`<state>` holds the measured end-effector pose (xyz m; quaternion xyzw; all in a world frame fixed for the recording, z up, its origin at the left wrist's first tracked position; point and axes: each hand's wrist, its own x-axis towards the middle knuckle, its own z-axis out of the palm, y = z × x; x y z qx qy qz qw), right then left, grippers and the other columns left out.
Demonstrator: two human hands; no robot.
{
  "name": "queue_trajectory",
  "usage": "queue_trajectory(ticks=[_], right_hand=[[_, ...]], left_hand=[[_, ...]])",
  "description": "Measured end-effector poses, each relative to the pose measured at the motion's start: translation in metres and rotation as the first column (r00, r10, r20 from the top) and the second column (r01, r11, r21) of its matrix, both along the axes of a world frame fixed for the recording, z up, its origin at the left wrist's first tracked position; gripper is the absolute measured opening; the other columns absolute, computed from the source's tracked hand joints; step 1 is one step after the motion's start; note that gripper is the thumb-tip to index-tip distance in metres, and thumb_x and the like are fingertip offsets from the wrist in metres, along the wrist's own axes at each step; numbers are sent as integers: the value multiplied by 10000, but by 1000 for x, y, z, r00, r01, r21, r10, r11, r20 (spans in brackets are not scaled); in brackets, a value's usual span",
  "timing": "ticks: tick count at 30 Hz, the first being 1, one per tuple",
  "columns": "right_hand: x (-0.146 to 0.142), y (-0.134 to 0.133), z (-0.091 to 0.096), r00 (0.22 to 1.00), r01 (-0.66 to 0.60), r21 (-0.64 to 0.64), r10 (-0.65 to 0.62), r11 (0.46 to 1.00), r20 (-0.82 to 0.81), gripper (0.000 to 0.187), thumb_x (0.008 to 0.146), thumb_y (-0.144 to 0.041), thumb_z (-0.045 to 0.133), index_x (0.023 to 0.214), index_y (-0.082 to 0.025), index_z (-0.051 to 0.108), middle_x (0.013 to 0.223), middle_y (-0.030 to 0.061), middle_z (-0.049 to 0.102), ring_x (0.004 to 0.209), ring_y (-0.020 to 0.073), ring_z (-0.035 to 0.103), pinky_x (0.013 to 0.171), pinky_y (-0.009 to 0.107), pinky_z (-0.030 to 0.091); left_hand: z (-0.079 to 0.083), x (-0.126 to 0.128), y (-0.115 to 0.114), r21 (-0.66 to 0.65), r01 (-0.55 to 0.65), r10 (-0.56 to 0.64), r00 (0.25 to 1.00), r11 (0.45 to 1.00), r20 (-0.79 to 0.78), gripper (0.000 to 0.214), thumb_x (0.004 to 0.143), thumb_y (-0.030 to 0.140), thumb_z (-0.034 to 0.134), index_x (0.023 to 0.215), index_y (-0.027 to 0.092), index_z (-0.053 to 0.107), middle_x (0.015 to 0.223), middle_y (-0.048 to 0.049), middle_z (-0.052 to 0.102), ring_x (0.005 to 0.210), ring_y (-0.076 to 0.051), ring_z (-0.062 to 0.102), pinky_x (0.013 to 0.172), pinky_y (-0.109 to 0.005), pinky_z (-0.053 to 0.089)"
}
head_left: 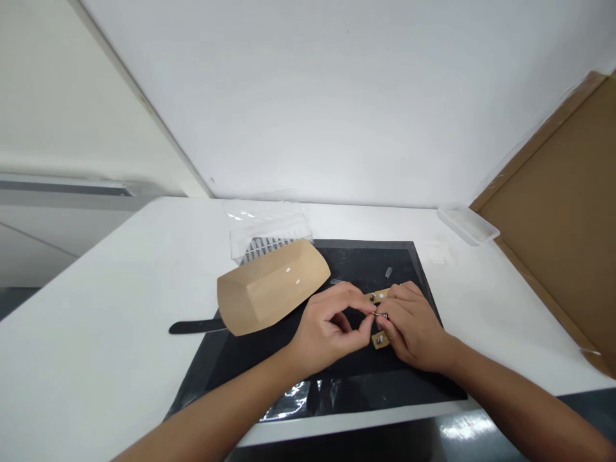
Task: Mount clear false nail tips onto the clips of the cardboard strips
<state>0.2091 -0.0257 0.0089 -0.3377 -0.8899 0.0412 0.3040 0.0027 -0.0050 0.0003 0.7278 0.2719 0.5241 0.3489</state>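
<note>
Over the black mat (269, 359), my left hand (327, 324) pinches a small shiny metal piece (382, 315) between thumb and forefinger. My right hand (416, 327) is closed on the other end of that piece, its fingers curled down near the mat. Around and under the right fingers show a tan strip (380, 296) with a small dark fitting and a white spot, and another tan piece (380, 340) with a similar fitting. The fingers hide much of both. A clear nail tip (389, 272) lies on the mat beyond the right hand.
A brown paper tray (269, 289) with two small white bits stands left of my hands. A black nail file (192, 326) sticks out from under it. Behind are a clear plastic box (272, 237) and a plastic bag. A clear tray (468, 226) and cardboard (558, 212) are at right.
</note>
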Motion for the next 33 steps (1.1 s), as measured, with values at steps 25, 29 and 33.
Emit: queue_trajectory(ticks=[25, 29, 33], right_hand=[[-1, -3, 7, 981, -38, -439, -50, 898, -188, 417, 1152, -350, 282, 819, -213, 493, 768, 4, 558, 756, 175, 502, 786, 371, 365], [2, 0, 6, 983, -63, -416, -14, 907, -181, 432, 1156, -375, 256, 825, -219, 485, 777, 11, 565, 762, 185, 496, 786, 374, 361], [6, 3, 5, 988, -94, -360, 44, 928, -146, 407, 1153, -367, 256, 841, -219, 473, 778, 12, 566, 769, 193, 482, 793, 382, 341]], left_hand=[[1, -3, -2, -329, 171, -138, 983, 929, 121, 111, 884, 185, 757, 978, 140, 796, 957, -70, 697, 525, -66, 651, 370, -135, 569], [-1, -4, -1, -344, 192, -158, 979, 919, 125, 136, 911, 230, 760, 1009, 147, 804, 973, -80, 698, 579, -85, 676, 380, -136, 583], [-3, -5, -1, -366, 224, -183, 973, 903, 143, 141, 927, 255, 757, 1015, 153, 798, 992, -79, 692, 614, -95, 687, 386, -146, 594]])
